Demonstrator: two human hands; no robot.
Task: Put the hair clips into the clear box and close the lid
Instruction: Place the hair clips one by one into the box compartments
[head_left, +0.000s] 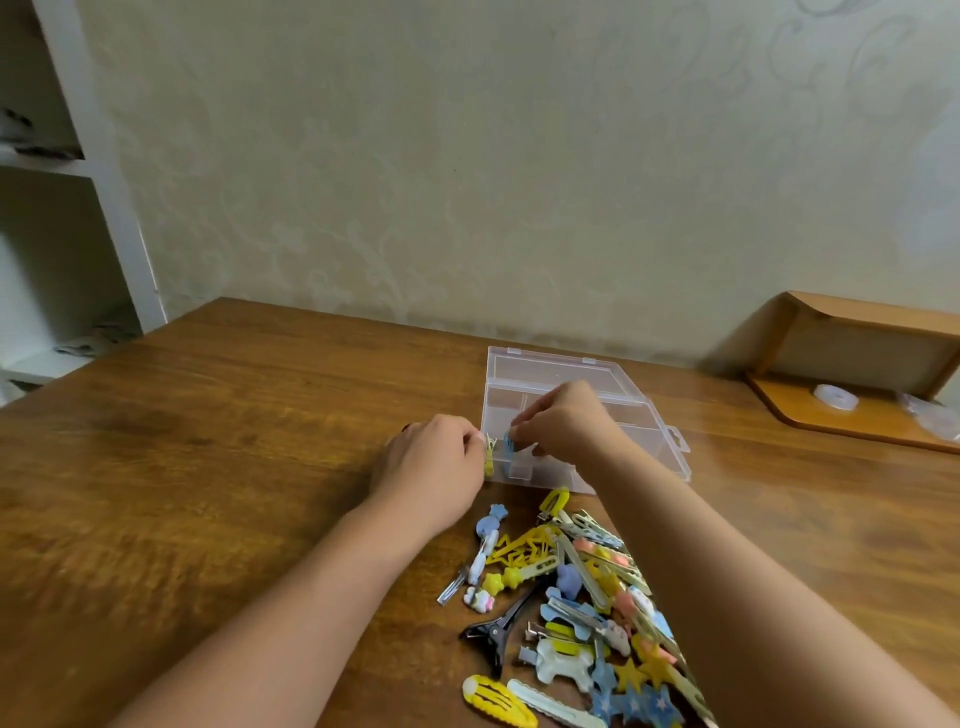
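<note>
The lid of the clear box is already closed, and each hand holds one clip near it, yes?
Not quite. The head view shows the lid open, lying back behind the clear box. The rest holds: the left hand holds a yellow clip, the right hand a blue clip.

A home room: patterned wallpaper (467, 156), wooden table (208, 441), white shelving (104, 208)

Clear box (582, 415) on the table (208, 441), lid (550, 366) open behind it. Pile of hair clips (576, 608) just in front — between the forearms. Left hand (434, 467) at the box's left edge; right hand (563, 421) over its compartments. Wooden tray (857, 374) far right.
</note>
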